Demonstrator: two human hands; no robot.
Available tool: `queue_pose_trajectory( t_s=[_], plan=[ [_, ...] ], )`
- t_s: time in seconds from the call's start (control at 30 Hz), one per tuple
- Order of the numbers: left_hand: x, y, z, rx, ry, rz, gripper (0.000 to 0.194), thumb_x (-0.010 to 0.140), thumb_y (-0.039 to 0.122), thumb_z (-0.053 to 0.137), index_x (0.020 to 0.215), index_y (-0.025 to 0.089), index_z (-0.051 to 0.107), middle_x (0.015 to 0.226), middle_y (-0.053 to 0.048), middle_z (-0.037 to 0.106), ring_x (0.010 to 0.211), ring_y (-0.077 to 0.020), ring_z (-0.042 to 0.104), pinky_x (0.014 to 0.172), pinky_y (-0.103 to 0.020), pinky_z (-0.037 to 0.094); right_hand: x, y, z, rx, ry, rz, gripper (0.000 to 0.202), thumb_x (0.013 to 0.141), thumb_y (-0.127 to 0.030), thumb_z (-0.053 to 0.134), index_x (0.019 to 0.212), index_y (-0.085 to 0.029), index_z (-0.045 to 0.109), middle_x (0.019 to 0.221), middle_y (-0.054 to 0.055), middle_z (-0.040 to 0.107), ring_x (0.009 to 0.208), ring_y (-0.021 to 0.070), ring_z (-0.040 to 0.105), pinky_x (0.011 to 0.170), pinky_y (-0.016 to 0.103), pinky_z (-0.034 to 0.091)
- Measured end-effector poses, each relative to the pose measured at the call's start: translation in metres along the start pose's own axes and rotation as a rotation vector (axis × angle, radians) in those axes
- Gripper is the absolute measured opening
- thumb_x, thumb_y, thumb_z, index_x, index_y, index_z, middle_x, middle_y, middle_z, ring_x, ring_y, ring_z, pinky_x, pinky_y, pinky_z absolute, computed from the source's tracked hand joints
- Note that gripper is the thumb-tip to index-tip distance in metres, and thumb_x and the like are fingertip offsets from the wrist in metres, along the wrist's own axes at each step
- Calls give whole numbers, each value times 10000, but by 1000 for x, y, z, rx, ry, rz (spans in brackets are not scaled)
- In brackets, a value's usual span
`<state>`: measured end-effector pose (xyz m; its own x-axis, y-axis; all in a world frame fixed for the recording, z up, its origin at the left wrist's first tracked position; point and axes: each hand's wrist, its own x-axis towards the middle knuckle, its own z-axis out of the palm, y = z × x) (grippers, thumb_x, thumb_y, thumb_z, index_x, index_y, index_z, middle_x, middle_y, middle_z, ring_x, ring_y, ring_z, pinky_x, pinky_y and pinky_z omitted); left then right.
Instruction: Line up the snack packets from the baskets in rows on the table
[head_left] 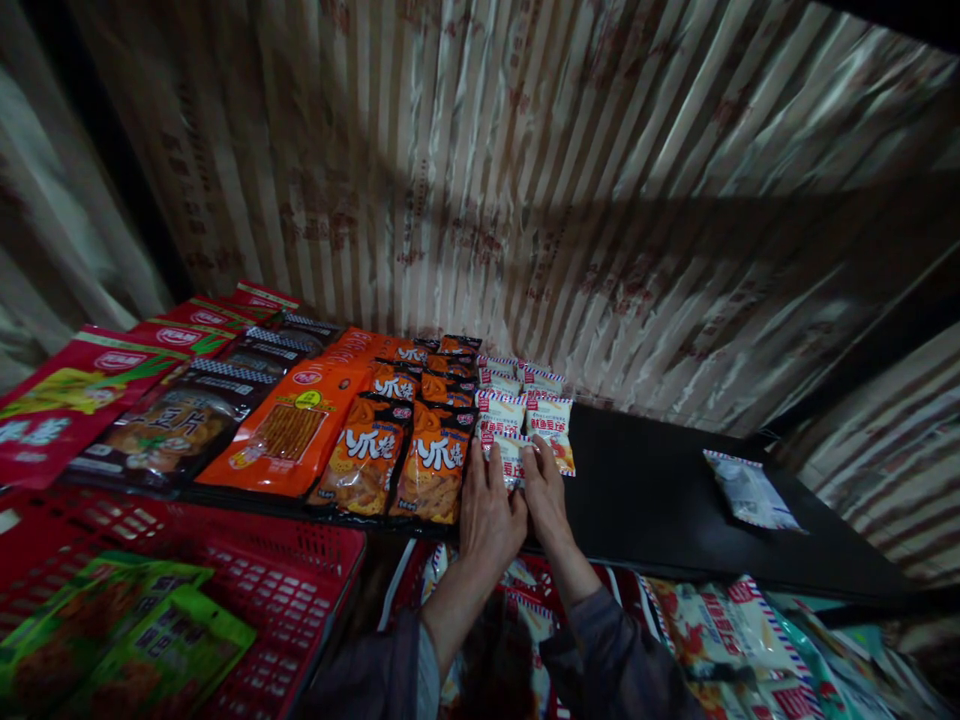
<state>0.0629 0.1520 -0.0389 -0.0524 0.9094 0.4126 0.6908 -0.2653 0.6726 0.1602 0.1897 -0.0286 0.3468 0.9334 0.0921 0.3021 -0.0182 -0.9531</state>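
Observation:
Both of my hands are on one small white snack packet (pixel 512 462) at the front of a row of like packets on the black shelf (pixel 630 500). My left hand (pixel 487 510) presses its fingers against the left side. At the right side are the fingers of my right hand (pixel 547 500). Behind this packet and to its right lie more white packets (pixel 553 428) with red and blue striped edges. Close by my left hand stand orange and black snack bags (pixel 431 465), in two columns.
Further left are an orange bag (pixel 281 440), dark bags (pixel 187 425) and red bags (pixel 82 395). A lone packet (pixel 752 490) lies face down at right. Below the shelf are a red basket (pixel 315 560) with green bags (pixel 165 650) and more packets (pixel 727 630).

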Motion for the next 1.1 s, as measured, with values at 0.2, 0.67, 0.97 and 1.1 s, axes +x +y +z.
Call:
queue_pose_trajectory(
  t_s=[0.2, 0.67, 0.97, 1.1],
  plan=[
    [1, 5, -2, 29, -16, -39, 663, 819, 174, 519, 1447, 62, 341, 1568, -238, 226, 1372, -322, 406, 1087, -423, 415, 0, 1, 1, -34, 13, -23, 674, 852, -605, 444, 1353, -157, 495, 1366, 147, 565, 1277, 273, 509, 1073, 407, 376],
    [3, 9, -5, 32, 17, -20, 689, 806, 167, 524, 1456, 60, 324, 1555, -246, 254, 1391, -334, 372, 1094, -449, 401, 10, -6, -2, -175, 2, -111, 621, 870, -562, 405, 1341, -172, 516, 1379, 145, 552, 1283, 292, 504, 1085, 465, 369],
    [0, 6, 0, 35, 57, 18, 643, 832, 180, 497, 1447, 72, 341, 1559, -228, 256, 1409, -324, 340, 1101, -456, 388, 3, 3, -10, -257, 66, -227, 629, 895, -586, 350, 1311, -155, 539, 1327, 158, 582, 1234, 271, 538, 1060, 458, 399],
    [-1, 9, -1, 97, 72, 48, 621, 816, 148, 504, 1421, 70, 385, 1542, -230, 294, 1414, -331, 323, 1106, -478, 372, 7, -3, -13, -298, 141, -369, 591, 904, -563, 337, 1254, -151, 576, 1303, 157, 598, 1237, 272, 530, 1068, 488, 384]
  ],
)
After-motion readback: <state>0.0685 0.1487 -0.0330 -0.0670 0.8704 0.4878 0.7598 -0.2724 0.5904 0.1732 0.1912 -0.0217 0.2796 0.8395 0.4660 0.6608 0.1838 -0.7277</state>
